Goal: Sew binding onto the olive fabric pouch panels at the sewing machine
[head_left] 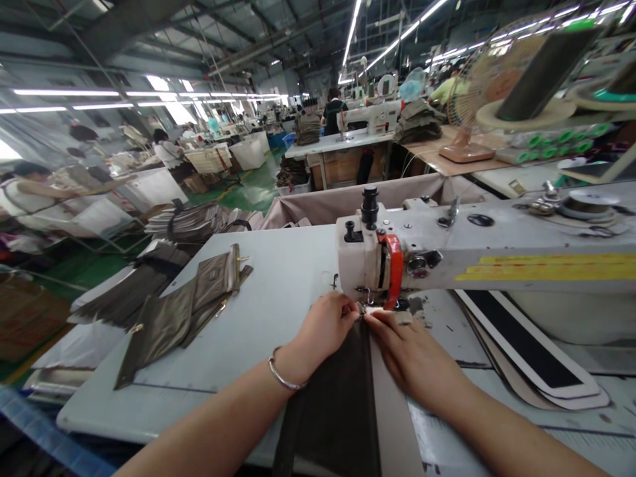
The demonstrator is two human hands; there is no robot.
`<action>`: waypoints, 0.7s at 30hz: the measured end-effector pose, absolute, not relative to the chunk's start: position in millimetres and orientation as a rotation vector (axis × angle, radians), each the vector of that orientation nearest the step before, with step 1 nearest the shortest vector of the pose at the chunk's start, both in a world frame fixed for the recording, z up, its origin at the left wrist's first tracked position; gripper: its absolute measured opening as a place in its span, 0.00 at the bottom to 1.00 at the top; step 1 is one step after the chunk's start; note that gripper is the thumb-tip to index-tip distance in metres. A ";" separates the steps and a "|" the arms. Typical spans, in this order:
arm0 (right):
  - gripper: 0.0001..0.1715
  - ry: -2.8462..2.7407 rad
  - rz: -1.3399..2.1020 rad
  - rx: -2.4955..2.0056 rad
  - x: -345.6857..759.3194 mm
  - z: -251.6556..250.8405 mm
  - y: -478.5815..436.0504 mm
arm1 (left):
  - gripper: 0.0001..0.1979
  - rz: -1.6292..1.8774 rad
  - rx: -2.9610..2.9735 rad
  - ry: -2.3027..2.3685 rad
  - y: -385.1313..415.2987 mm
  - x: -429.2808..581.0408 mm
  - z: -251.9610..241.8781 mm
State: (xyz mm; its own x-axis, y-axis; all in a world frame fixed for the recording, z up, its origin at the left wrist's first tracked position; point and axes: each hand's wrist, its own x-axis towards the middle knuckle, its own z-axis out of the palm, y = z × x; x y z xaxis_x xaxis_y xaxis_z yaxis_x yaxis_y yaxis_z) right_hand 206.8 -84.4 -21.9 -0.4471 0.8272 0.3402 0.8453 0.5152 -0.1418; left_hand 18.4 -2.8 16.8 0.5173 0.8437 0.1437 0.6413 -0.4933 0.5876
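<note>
Just below the middle of the view, under the head of a sewing machine [362, 258], two bare hands meet at the far end of a dark fabric panel [338, 411]. Taking their fingertips as the clock's centre, the panel runs toward six o'clock, a pale strip [395, 404] lying along its right side.

The left hand [325, 324] has thumb and fingers pinched together on the panel's end; a bracelet [285, 374] circles its wrist at eight o'clock. The right hand [407, 344] lies low with fingers stretched forward, their tips touching the same end; its thumb is hidden, so I cannot tell whether it grips.

At one o'clock, close by, a red guard [394, 265] is fixed on the machine head. At three o'clock, black-and-white strips [531, 344] lie partly beneath the machine's arm. At nine o'clock, brown fabric pieces [171, 315] with gold-coloured metal parts rest on the pale tabletop [278, 271], a fabric stack [134, 281] past them. Farther off, a fan [477, 99] stands at one o'clock, and a person in dark clothing [334, 109] is at twelve, beside a second sewing machine [370, 119].
</note>
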 end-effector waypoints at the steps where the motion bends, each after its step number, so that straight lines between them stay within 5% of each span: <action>1: 0.31 -2.396 -0.064 -1.386 206.8 -22.2 -84.3 | 0.06 0.586 2.301 1.221 -2.9 19.0 16.8; 21: 0.25 -2.373 -0.045 -1.344 207.8 -21.6 -84.2 | 0.04 0.655 2.363 1.319 -5.7 25.5 4.3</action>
State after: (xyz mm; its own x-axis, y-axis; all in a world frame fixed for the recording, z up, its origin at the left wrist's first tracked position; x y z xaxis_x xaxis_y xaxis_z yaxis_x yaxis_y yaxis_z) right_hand 207.8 -84.2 -21.6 -0.4504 0.8147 0.3653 0.8279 0.5343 -0.1708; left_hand 25.5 -5.7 4.3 0.4580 0.8610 0.2212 0.6966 -0.5022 0.5124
